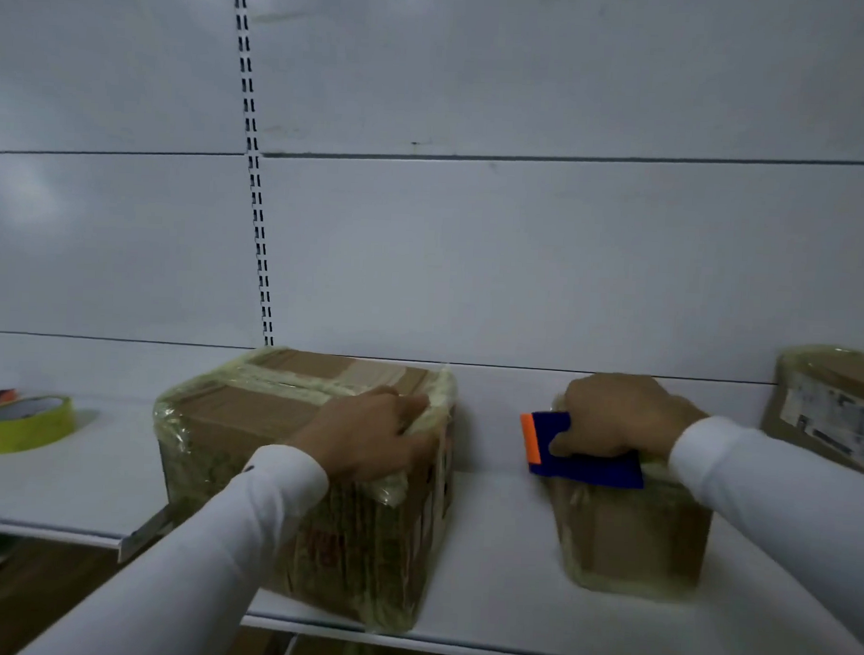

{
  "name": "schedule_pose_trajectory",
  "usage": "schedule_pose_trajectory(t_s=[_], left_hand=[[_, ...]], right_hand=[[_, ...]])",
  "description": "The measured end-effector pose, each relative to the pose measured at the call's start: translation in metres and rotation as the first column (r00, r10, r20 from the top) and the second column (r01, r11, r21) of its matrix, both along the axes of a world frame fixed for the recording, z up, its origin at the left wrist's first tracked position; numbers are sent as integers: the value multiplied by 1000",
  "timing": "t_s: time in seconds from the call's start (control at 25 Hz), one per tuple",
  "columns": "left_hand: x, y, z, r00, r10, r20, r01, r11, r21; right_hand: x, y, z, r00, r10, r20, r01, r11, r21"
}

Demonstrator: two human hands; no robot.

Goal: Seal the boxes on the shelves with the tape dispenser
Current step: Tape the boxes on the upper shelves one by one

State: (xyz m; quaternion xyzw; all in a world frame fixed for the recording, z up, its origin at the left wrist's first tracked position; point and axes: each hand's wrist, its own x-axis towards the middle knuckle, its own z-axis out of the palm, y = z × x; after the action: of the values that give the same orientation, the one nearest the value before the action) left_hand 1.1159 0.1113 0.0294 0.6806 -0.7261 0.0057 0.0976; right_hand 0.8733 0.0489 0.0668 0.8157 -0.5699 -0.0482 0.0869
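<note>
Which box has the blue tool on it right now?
The small middle box: the right hand holds the blue tool on top; the other boxes carry none.

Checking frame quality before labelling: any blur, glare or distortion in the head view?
Head view: soft overall, right hand and blue tool slightly smeared; wide-angle bend in the slotted upright and shelf edges; dim, cool light, faint sheen on the back panel and on the taped left box; right box label unreadable.
</note>
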Motion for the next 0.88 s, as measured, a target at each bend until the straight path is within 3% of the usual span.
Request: schedule_pose_trajectory(t_s=[0.2,0.44,0.64,0.76,0.88], left_hand=[[10,2,5,990,-138,-31,139,990,18],[15,18,19,982,-171,-83,178,980,92],[17,51,26,954,-241,-181,271,948,165],[10,61,27,967,-214,-140,232,964,127],[-8,69,14,994,-111,-3,112,993,34]], right_hand=[[-8,13,22,972,20,234,2,996,-92],[-27,46,49,907,19,420,-59,995,83],[-33,58,57,893,49,448,-94,993,78],[-33,63,52,885,55,463,-112,989,97],[-36,66,43,867,54,495,-125,986,112]])
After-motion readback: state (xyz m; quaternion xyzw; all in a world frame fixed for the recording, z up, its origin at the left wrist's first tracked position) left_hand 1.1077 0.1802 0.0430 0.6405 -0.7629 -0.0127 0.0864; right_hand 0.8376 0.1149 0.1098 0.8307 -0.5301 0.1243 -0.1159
